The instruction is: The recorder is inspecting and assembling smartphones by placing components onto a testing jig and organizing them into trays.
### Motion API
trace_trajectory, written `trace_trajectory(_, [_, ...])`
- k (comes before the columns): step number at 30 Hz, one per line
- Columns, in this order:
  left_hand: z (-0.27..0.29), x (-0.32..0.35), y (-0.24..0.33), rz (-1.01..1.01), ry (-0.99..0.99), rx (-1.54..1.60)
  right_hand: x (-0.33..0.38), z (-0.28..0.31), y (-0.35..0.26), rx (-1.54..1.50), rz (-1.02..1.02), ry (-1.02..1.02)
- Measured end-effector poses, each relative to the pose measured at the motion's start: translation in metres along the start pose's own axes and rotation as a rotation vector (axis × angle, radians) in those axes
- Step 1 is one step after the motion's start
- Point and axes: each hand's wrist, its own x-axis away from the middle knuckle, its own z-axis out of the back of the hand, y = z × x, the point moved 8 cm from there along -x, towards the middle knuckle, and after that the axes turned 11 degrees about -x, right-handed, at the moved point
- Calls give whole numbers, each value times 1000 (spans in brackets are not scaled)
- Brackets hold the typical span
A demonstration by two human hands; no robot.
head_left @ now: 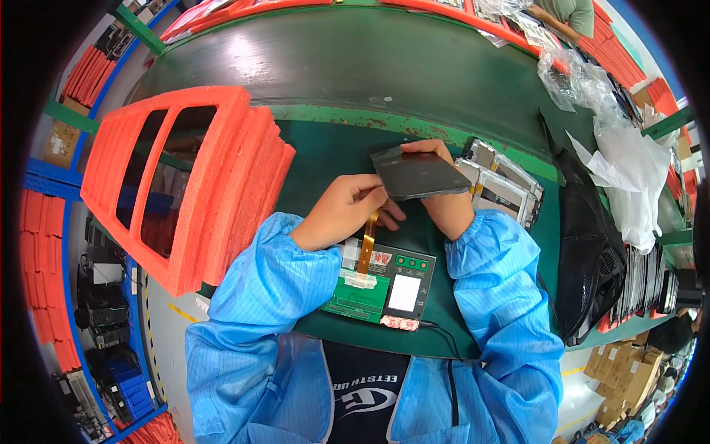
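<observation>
My right hand [449,212] holds a dark, glossy phone screen panel [421,176] from its far side and right edge, tilted above the bench. At the panel's left edge, my left hand [336,213] is closed in a pinch round the upper end of a gold flex cable [367,248]; the fingertips partly hide that end. The cable runs down to a tester board [356,300], where tape covers its lower end. This board lies flat on the green bench mat, with a lit white display [405,292], small green buttons and a black lead [442,329] plugged in at its near right corner.
Left of my arms leans a tall stack of red foam frames [244,177]. Several silver-framed panels [510,185] lie right of my right hand, beside a black bag [588,251] and clear plastic wrap [629,177]. A dark belt [318,59] runs beyond; a co-worker's arm [555,22] shows far right.
</observation>
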Motion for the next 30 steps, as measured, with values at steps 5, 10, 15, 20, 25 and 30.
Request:
trace_trajectory(5, [-1,0,-1,10,1,9,0,0,-1,-8,18,-7])
trace_trajectory(10, [1,0,3,-43,42,40,0,-3,3,-76,-64,1])
trace_trajectory(15, [1,-1,2,-19,48,59,0,-2,1,-30,-62,12])
trace_trajectory(20, [3,0,0,-6,33,69,0,-3,-2,-22,-31,-5])
trace_trajectory(25, [6,2,2,-27,33,31,0,-3,-2,10,-14,-8])
trace_trajectory(30, [14,-2,-2,-37,65,-113,0,-3,0,14,13,-17])
